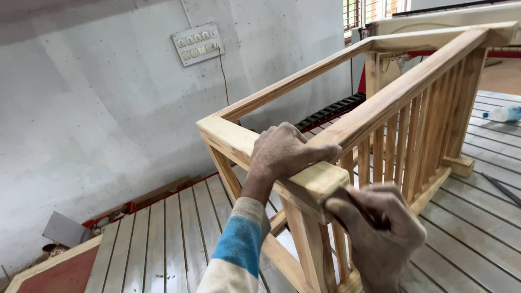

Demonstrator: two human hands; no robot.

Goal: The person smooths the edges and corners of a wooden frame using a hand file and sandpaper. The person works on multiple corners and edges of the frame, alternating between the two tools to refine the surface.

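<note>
The left hand (282, 154) lies over the near corner of the wooden frame (347, 125), fingers wrapped on its top rail. The frame stands on the slatted table (163, 239), stiff, probably heavy, best gripped by rails. The right hand (380, 233) pinches something dark against the corner post.

Pale yellow-tan wooden frame (380, 103), vertical slats. Sleeve (237, 255) cream with blue band. Grey slatted worktop (163, 239), red edge at left corner. Wall (97, 103) mottled grey.
</note>
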